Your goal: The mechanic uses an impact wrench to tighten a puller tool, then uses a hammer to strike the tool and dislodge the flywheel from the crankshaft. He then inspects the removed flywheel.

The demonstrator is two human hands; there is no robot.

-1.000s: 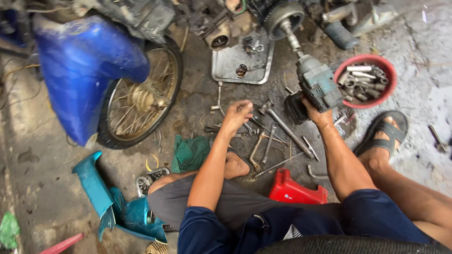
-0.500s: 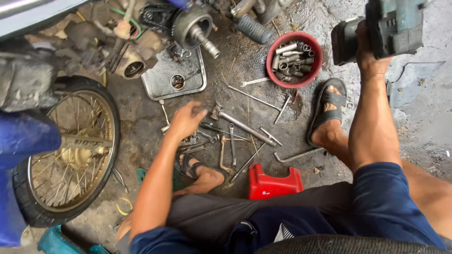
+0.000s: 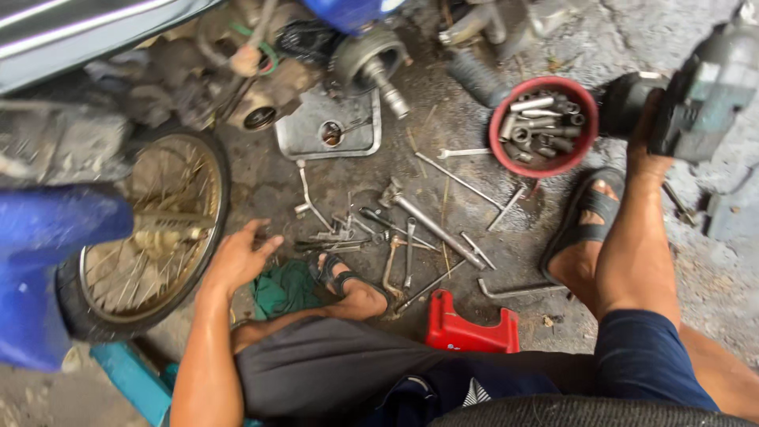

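Person seated low on the concrete floor point(image 3: 711, 285), viewed from above; knees and sandalled feet in frame.

Right hand point(image 3: 650, 141): closed around the grip of a grey-green power tool point(image 3: 696, 87), held up at far right, above the right foot point(image 3: 589, 229). Fingers wrapped on the handle; the tool's dark nose points left toward the red bowl point(image 3: 545, 168).

Left hand point(image 3: 237, 257): open, fingers spread, palm down, holding nothing. It hovers just right of the spoked wheel point(image 3: 146, 237) and just left of the scatter of hand tools point(image 3: 395, 237) on the floor. Cannot tell whether the fingertips touch the ground.

Around it:
- Green rag point(image 3: 285, 289) just near of the left hand, beside the left foot point(image 3: 352, 289).
- Wrenches, a ratchet and long bars lie loose between the two feet.
- Red bowl holds sockets, far right of centre, just left of the power tool.
- Metal tray point(image 3: 304, 142) at far centre, under the engine parts point(image 3: 371, 63).
- Red plastic stool point(image 3: 470, 328) near centre, between the legs.
- Blue fender point(image 3: 47, 269) at left, over the wheel.
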